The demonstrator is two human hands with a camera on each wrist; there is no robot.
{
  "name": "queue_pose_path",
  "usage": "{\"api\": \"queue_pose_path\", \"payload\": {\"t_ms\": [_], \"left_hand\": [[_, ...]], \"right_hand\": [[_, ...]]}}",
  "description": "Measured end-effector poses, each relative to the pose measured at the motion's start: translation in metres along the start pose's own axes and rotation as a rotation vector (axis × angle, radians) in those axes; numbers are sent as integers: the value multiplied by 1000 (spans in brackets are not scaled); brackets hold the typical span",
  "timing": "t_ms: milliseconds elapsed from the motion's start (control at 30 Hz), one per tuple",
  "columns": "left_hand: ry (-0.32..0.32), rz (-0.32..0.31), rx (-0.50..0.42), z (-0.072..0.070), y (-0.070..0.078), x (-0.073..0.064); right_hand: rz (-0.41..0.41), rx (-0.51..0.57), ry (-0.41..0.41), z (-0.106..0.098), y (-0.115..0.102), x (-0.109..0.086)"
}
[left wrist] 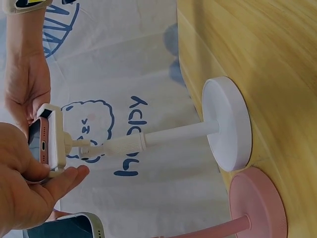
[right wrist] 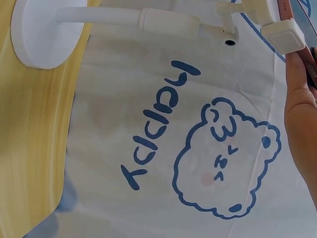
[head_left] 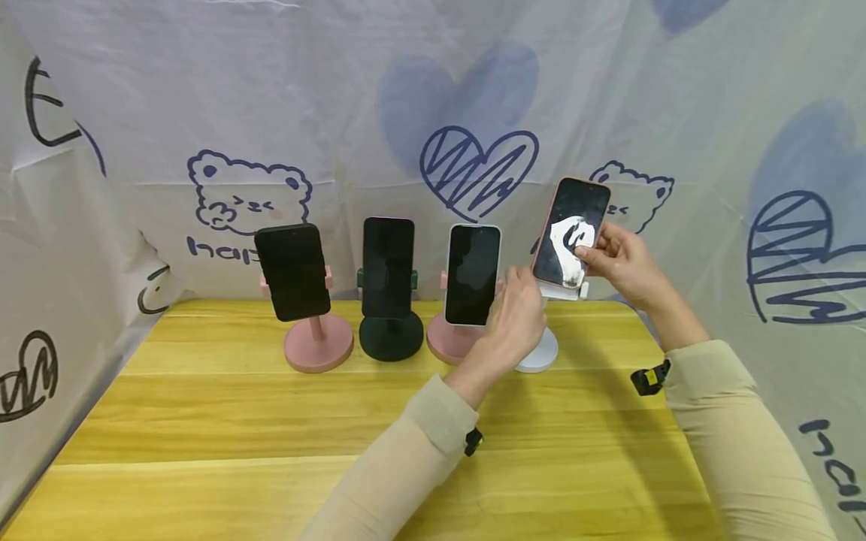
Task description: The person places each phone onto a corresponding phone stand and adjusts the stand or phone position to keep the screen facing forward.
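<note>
My right hand (head_left: 629, 263) pinches the right edge of a smartphone (head_left: 573, 204), with the thumb over its screen. The phone tilts a little, and white glare covers part of the screen. It sits at the clamp (left wrist: 57, 139) of a white phone stand (head_left: 539, 358), its charging-port end facing the left wrist camera. My left hand (head_left: 512, 319) pinches the near end of that clamp; in the left wrist view its thumb and index finger lie around it. The fingers of my right hand are partly hidden behind the phone.
Left of the white stand, three phones stand in holders: a white-edged phone (head_left: 472, 274) on a pink stand, a purple-edged phone (head_left: 389, 267) on a dark green stand, and a black phone (head_left: 293, 272) on another pink stand. Behind the wooden table (head_left: 271, 428) hangs a printed cloth (head_left: 352, 90).
</note>
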State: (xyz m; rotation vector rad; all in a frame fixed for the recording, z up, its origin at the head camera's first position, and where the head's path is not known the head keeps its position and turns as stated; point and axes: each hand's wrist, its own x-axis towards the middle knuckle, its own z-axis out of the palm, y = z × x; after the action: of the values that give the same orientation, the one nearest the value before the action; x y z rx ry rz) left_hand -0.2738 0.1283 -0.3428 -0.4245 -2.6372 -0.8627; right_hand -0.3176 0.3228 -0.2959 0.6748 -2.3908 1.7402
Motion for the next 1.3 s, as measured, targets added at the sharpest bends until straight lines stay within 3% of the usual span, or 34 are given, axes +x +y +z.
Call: {"api": "queue_pose_path", "payload": {"t_ms": [267,500,700,833,900,1133,1233,1300], "left_hand": [[22,-17,-47,-3,-1,1],[25,-28,-125,-2,-5,0],[16,-45,-144,-4,-6,0],[9,-46,-153,-5,-6,1],[5,-46,-160,-6,-6,1],[5,-53,-200,-4,-5,1],[-9,-83,-303,-3,-5,2],[-32,-132,-464,-2,-4,2]], "right_hand": [[31,-148,-23,0,-5,-1],[69,-156,-30,0,-4,-1],[150,-87,-5,0,-5,3],[202,49,28,0,-10,9],[216,61,62,0,-12,13],[242,-178,172,-5,-23,24],[247,-228,171,-6,-26,26],[248,-248,167,-7,-28,26]]}}
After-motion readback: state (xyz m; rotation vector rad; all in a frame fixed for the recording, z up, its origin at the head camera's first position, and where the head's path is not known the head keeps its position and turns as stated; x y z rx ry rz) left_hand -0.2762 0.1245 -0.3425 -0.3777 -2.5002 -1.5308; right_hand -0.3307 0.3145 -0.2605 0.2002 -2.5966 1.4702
